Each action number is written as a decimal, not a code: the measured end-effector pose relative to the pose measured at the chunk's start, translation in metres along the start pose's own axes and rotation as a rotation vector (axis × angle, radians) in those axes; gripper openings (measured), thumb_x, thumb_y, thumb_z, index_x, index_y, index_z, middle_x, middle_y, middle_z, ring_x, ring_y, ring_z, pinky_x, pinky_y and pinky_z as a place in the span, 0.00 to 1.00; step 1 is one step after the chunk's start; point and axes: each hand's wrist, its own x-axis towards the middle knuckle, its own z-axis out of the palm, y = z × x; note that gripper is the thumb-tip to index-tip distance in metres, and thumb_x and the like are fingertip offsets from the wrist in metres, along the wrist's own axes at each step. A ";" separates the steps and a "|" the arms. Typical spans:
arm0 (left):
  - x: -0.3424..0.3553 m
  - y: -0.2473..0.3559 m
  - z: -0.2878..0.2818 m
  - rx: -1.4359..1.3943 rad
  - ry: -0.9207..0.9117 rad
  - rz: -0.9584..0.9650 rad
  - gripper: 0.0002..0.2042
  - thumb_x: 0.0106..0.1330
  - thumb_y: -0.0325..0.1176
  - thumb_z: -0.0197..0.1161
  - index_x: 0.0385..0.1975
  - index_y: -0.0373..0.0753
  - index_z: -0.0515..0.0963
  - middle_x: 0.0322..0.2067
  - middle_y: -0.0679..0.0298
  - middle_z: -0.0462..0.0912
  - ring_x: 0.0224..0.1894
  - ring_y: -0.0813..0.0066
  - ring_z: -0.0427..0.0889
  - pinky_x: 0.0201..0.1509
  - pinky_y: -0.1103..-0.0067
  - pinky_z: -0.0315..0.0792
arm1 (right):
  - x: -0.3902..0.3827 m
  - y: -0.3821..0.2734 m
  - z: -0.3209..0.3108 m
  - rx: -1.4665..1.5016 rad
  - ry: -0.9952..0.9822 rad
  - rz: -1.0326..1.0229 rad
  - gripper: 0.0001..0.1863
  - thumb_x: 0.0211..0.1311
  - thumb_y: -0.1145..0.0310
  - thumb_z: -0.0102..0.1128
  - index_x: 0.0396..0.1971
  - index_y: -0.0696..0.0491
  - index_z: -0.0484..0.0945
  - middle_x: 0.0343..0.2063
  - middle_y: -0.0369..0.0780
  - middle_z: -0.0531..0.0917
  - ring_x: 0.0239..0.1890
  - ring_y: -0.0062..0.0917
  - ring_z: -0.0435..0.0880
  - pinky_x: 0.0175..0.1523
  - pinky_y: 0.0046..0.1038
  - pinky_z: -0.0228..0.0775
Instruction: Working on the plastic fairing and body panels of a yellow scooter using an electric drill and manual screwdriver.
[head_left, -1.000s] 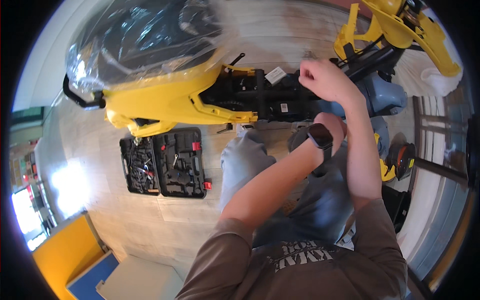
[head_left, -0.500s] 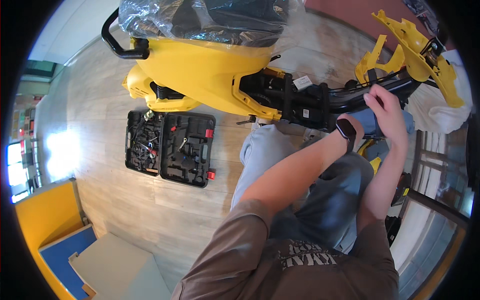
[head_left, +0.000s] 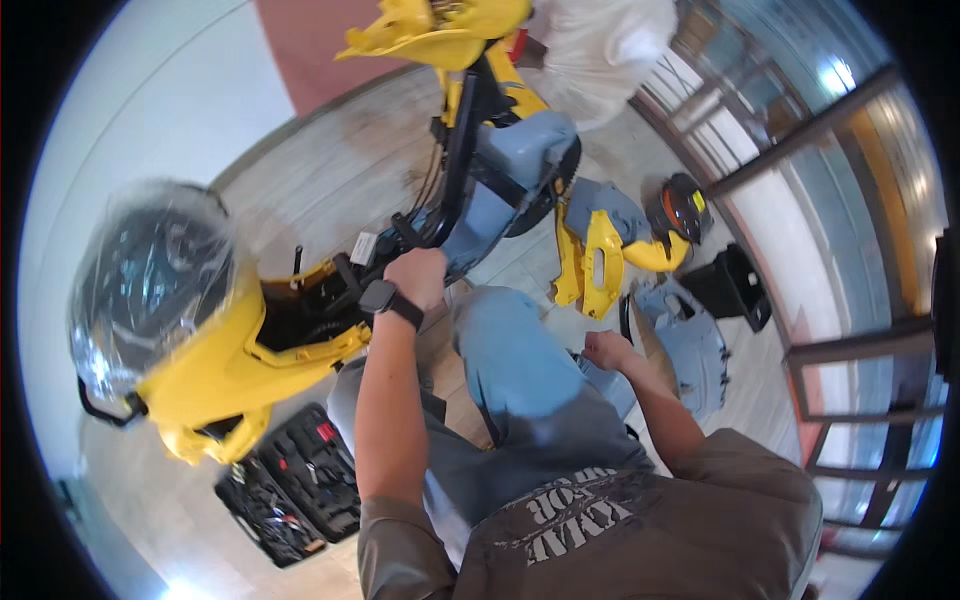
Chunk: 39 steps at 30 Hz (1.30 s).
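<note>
A partly stripped yellow motor scooter stands across the left and upper middle, its black frame tube bare. My left hand, a dark watch on its wrist, is closed at the lower part of the frame; its fingertips are hidden, so what it grips is unclear. My right hand is lowered beside my leg with the fingers curled. Anything inside it is too small or hidden to make out. Close to it lie a grey-blue plastic panel and a yellow body panel.
The open black tool case lies on the floor at lower left. Clear plastic wrap covers the scooter seat. A black bin and a black round part stand at right. White cloth lies at the far side.
My view has turned to the right. My right hand has left the frame tube near my left hand and moved right and down toward the loose panels. My left hand stays at the frame.
</note>
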 end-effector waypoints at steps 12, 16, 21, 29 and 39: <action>-0.003 0.002 0.006 0.076 -0.193 0.034 0.07 0.52 0.34 0.60 0.27 0.38 0.77 0.31 0.50 0.82 0.39 0.46 0.81 0.41 0.57 0.74 | 0.002 0.056 0.167 0.205 -0.153 0.101 0.16 0.52 0.62 0.55 0.29 0.59 0.83 0.31 0.54 0.85 0.37 0.51 0.84 0.45 0.47 0.76; -0.004 0.005 0.010 0.094 -0.209 -0.016 0.14 0.57 0.42 0.62 0.24 0.36 0.77 0.29 0.47 0.81 0.37 0.44 0.81 0.39 0.56 0.73 | 0.004 0.062 0.194 0.158 -0.367 0.194 0.17 0.49 0.64 0.59 0.38 0.57 0.84 0.38 0.52 0.85 0.41 0.49 0.85 0.47 0.44 0.78; -0.018 0.010 0.000 0.124 -0.206 -0.046 0.14 0.58 0.43 0.62 0.23 0.36 0.78 0.27 0.48 0.82 0.35 0.45 0.82 0.38 0.56 0.74 | 0.008 0.040 0.177 0.159 -0.275 0.315 0.23 0.54 0.68 0.58 0.52 0.54 0.77 0.50 0.51 0.78 0.54 0.48 0.78 0.55 0.44 0.74; -0.008 0.037 0.018 0.154 -0.151 -0.068 0.11 0.59 0.38 0.58 0.28 0.39 0.84 0.25 0.53 0.85 0.32 0.53 0.86 0.37 0.62 0.80 | 0.064 0.019 0.198 0.074 0.043 0.003 0.28 0.58 0.69 0.61 0.59 0.52 0.67 0.50 0.45 0.75 0.55 0.41 0.75 0.58 0.42 0.70; -0.037 0.035 -0.002 0.004 -0.115 -0.185 0.08 0.54 0.31 0.61 0.28 0.40 0.86 0.32 0.53 0.87 0.38 0.57 0.87 0.39 0.70 0.80 | 0.046 -0.036 0.258 0.159 -0.107 -0.308 0.28 0.58 0.69 0.61 0.59 0.52 0.68 0.50 0.45 0.76 0.53 0.38 0.76 0.57 0.40 0.70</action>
